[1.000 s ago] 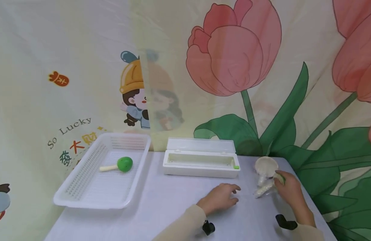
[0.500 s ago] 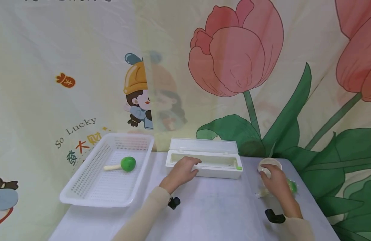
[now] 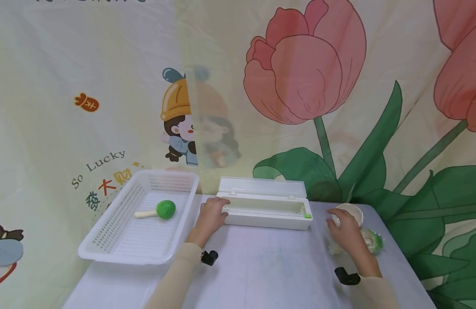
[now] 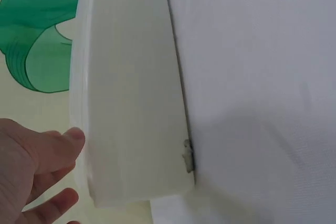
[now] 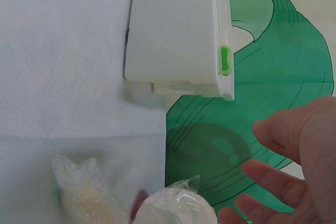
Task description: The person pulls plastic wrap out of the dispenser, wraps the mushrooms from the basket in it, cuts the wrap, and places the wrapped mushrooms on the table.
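Note:
A long white plastic box point(image 3: 266, 221) stands at the back of the table, its clear lid point(image 3: 262, 187) tipped up behind it and a green latch point(image 5: 225, 60) at its right end. My left hand point(image 3: 210, 219) is at the box's left end; in the left wrist view the thumb point(image 4: 65, 142) is against the rim, fingers apart. My right hand point(image 3: 347, 231) hovers by a pale round thing point(image 3: 353, 212) in clear wrap, with nothing visible between its spread fingers point(image 5: 273, 179). A green-and-white wrapped thing point(image 3: 373, 241) lies beside that wrist, partly hidden.
A white perforated basket point(image 3: 106, 255) stands on the left, with a green maraca point(image 3: 165, 209) on a pale handle inside. Another clear-wrapped pale thing point(image 5: 86, 200) lies near the right hand. A printed curtain point(image 3: 261, 146) hangs right behind the table.
My left hand has moved left across the box front to its left end. My right hand has let go of the green-and-white thing, now lying on the right, and moved left.

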A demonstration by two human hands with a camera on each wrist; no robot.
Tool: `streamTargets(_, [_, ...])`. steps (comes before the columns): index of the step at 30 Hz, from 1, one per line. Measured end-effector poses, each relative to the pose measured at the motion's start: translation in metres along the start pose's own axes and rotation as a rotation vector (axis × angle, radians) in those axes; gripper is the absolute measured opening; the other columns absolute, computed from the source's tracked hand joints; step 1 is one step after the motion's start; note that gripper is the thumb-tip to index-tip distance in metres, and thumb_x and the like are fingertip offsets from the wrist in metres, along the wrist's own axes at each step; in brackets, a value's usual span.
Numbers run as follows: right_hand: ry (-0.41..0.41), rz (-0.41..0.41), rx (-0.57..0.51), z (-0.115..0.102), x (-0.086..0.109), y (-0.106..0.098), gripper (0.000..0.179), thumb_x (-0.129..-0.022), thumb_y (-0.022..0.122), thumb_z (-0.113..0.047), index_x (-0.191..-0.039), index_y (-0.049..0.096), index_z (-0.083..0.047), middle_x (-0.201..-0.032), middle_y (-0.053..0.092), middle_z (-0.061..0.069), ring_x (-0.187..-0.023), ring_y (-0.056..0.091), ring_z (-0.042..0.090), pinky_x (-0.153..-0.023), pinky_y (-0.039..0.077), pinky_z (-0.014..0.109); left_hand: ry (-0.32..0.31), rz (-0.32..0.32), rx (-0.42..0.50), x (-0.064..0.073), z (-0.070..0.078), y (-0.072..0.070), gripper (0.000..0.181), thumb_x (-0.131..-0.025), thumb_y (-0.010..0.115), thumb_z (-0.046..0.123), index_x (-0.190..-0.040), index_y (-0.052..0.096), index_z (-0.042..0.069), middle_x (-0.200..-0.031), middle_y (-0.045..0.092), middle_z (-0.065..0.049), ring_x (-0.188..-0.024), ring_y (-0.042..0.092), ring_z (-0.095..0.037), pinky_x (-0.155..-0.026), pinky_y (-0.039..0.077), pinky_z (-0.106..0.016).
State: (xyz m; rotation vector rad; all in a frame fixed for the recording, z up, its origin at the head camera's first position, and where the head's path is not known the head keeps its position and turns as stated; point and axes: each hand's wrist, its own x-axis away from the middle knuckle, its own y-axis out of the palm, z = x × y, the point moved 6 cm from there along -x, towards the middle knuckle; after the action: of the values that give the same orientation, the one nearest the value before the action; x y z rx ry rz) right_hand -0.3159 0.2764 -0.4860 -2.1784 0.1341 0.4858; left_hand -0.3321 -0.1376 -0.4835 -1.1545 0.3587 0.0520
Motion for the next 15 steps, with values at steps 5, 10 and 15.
streamTargets(5, [-0.005, -0.005, 0.002, -0.001, -0.001, 0.002, 0.029, -0.095, 0.063, -0.001, -0.122, 0.065, 0.010, -0.126, 0.061, 0.036, -0.119, 0.057, 0.053, -0.097, 0.046, 0.067, -0.070, 0.029, -0.014, 0.001, -0.008, 0.002, 0.028, -0.089, 0.077, 0.007, -0.116, 0.075, 0.013, -0.124, 0.071, -0.012, -0.116, 0.062, -0.039, -0.089, 0.048, -0.056])
streamTargets(10, [-0.021, 0.004, 0.013, -0.002, 0.000, 0.004, 0.029, -0.094, 0.065, 0.000, -0.121, 0.066, 0.010, -0.124, 0.063, 0.035, -0.117, 0.058, 0.052, -0.097, 0.047, 0.066, -0.114, 0.044, -0.004, 0.000, -0.014, 0.003, 0.023, -0.091, 0.076, 0.011, -0.114, 0.077, 0.012, -0.127, 0.070, -0.012, -0.119, 0.060, -0.041, -0.091, 0.048, -0.057])
streamTargets(15, [-0.013, -0.007, 0.011, -0.002, 0.000, 0.005, 0.029, -0.095, 0.065, -0.001, -0.122, 0.066, 0.009, -0.125, 0.064, 0.033, -0.119, 0.058, 0.051, -0.097, 0.047, 0.065, -0.144, 0.031, 0.013, -0.002, -0.015, 0.002, 0.013, -0.092, 0.077, 0.014, -0.104, 0.080, 0.012, -0.131, 0.068, -0.012, -0.123, 0.057, -0.040, -0.091, 0.047, -0.056])
